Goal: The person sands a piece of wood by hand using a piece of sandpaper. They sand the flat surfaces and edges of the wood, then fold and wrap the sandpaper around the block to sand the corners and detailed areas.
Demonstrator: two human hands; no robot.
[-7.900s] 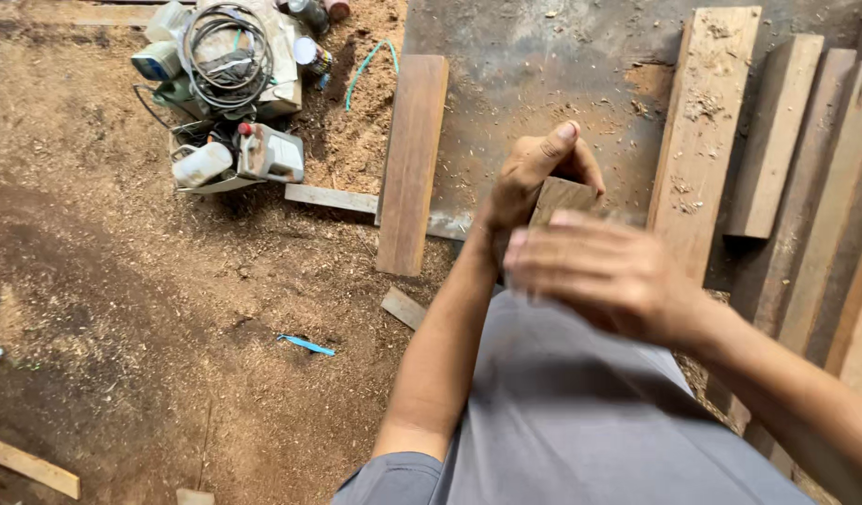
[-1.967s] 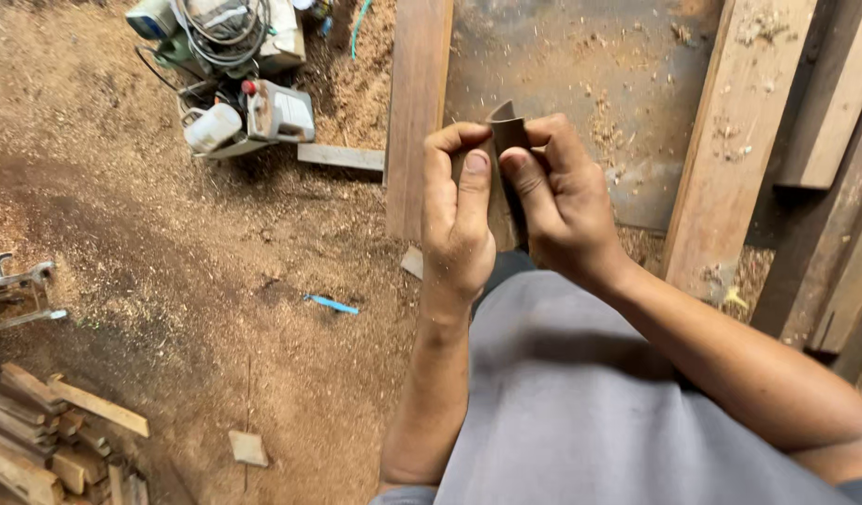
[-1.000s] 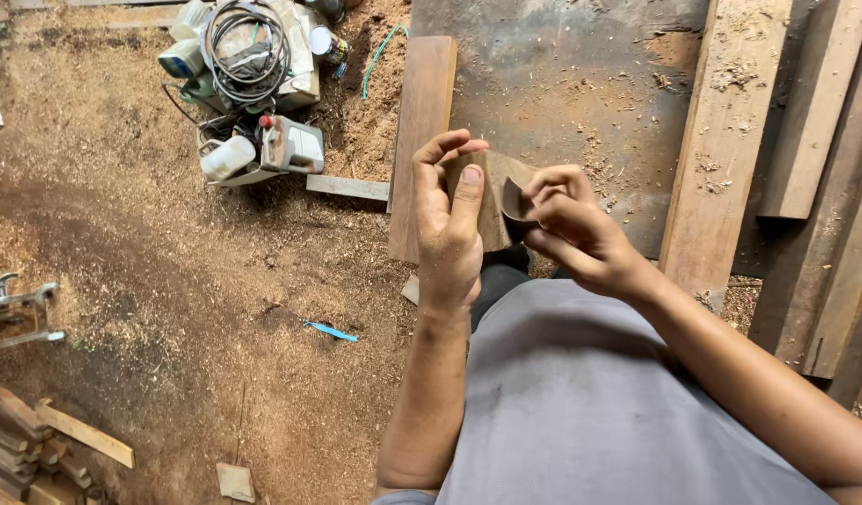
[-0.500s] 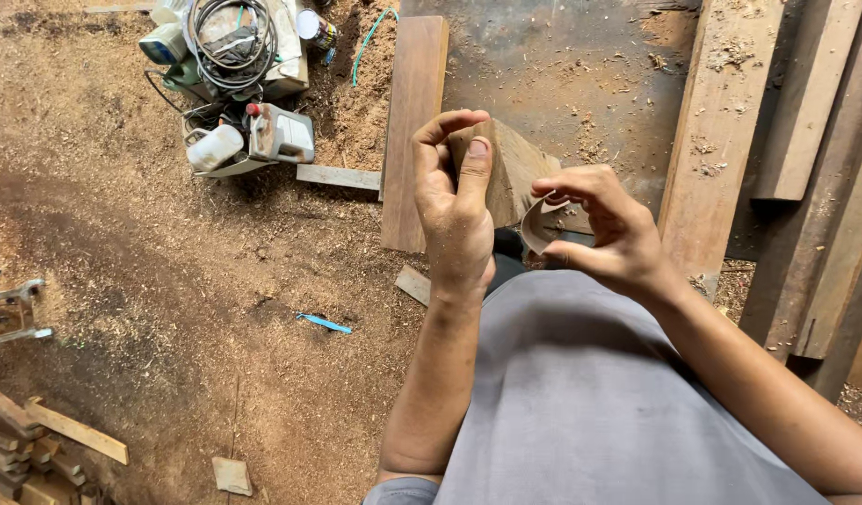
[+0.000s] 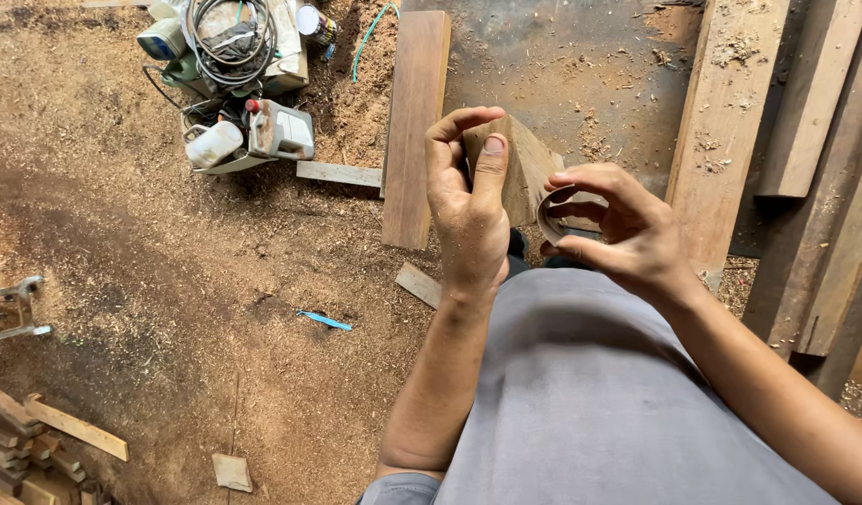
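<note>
My left hand (image 5: pixel 468 210) pinches the brown sandpaper sheet (image 5: pixel 524 168) at 12 o'clock; my right hand (image 5: pixel 627 234) curls its free end into a loop. Folding looks begun, not finished. Planks (image 5: pixel 414 122) lie beyond.

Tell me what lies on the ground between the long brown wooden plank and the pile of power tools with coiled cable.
In the head view, a short pale wooden strip on sawdust, touching the plank.
</note>
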